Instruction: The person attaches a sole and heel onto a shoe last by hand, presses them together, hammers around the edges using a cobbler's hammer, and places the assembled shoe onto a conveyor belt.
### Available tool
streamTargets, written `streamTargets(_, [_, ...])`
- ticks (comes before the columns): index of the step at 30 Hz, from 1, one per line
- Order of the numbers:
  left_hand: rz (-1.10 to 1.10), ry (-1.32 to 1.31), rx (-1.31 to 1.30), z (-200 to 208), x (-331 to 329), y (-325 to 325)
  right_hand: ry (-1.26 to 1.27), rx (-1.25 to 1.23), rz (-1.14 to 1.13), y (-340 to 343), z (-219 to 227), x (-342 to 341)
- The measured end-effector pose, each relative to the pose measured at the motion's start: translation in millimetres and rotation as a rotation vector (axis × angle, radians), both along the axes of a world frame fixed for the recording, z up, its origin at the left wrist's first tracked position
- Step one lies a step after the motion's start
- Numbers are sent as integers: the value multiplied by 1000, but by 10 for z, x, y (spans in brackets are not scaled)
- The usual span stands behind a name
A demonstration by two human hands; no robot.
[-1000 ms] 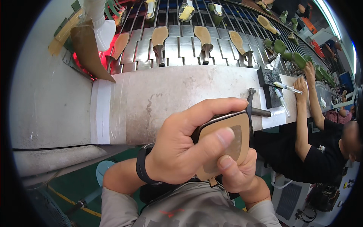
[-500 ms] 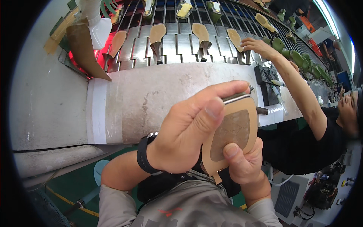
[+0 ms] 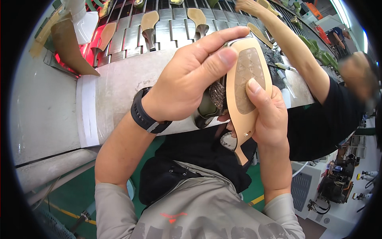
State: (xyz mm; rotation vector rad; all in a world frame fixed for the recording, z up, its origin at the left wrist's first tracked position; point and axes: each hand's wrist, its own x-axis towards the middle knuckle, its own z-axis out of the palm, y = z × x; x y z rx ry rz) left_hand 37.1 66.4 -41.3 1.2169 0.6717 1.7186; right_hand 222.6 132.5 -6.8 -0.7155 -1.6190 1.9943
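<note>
Both hands hold a shoe, its tan sole [image 3: 234,105] turned up toward me. A greyish-brown textured patch covers the middle of the sole, which narrows to a tab near me. My left hand [image 3: 181,81], with a black watch on its wrist, is closed around the toe end, its thumb along the sole's left edge. My right hand [image 3: 271,117] grips the right side, thumb pressed on the patch; most of its fingers are hidden underneath. Between the left palm and the sole show a glittery dark upper [image 3: 217,95] and a green last [image 3: 207,106].
Heeled tan soles [image 3: 150,20] lie on a slatted metal conveyor [image 3: 171,28] beyond the pale worktable [image 3: 115,85]. Red light glows at the left beside a brown flap [image 3: 71,47]. At the right a co-worker's arm [image 3: 294,49] reaches across, above brushes [image 3: 285,81] on the table.
The shoe has moved up and away from my body, and more of its sole and side show. The co-worker's hand has left a sole on the conveyor and reaches farther back.
</note>
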Motion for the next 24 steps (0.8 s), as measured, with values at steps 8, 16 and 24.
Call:
streamTargets(8, [6,-21,-40,101,-32,-203,-17,39,41,3,12,26])
streamTargets(16, [205,26,-89,127,121,-884,34,690,-25,-550,-181,125])
streamTargets(24, [456,24,-112,192,154,-1237,60,754,100,-783,-146,-17])
